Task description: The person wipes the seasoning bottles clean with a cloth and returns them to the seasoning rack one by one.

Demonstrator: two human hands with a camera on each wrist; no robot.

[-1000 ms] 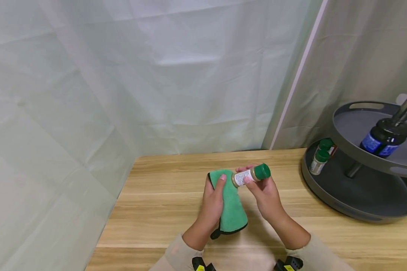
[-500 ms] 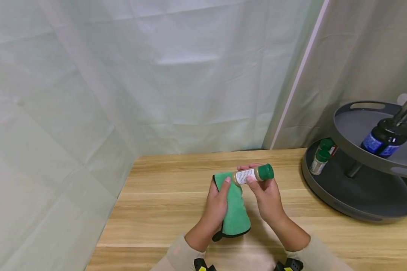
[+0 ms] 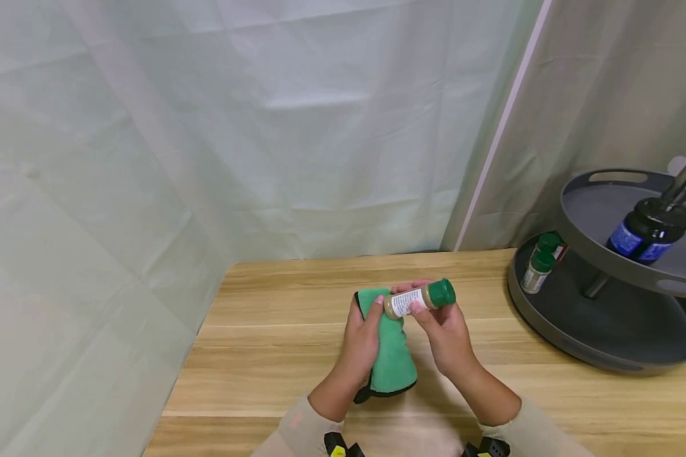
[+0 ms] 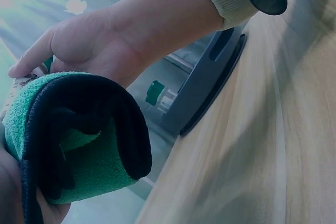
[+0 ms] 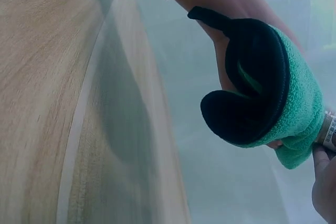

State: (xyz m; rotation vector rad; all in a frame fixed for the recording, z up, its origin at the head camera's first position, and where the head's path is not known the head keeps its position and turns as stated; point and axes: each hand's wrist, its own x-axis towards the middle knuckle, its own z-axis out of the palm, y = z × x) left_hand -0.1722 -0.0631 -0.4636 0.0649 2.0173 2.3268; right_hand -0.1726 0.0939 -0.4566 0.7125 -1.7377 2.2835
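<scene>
A green cloth (image 3: 393, 355) with black edging is gripped in my left hand (image 3: 359, 343), thumb on top. In the left wrist view the cloth (image 4: 94, 187) curls into an open fold. My right hand (image 3: 450, 336) holds a spice jar (image 3: 408, 302) with a green cap and white label, thumb pressed on the label. The jar lies tilted above the table, cap to the right, its bottom end against the cloth near my left thumb. In the right wrist view only part of the jar (image 5: 329, 132) shows beside the cloth.
A grey two-tier round tray stand (image 3: 594, 358) is at the right of the wooden table (image 3: 251, 355). Small green-capped jars (image 3: 537, 273) stand on its lower tier. A dark bottle with a blue label (image 3: 643, 235) is on the upper tier. Pale curtains hang behind.
Both hands, with cloth and jar, shift slightly right and then back left. The jar's bottom end now sits further left, closer to my left thumb.
</scene>
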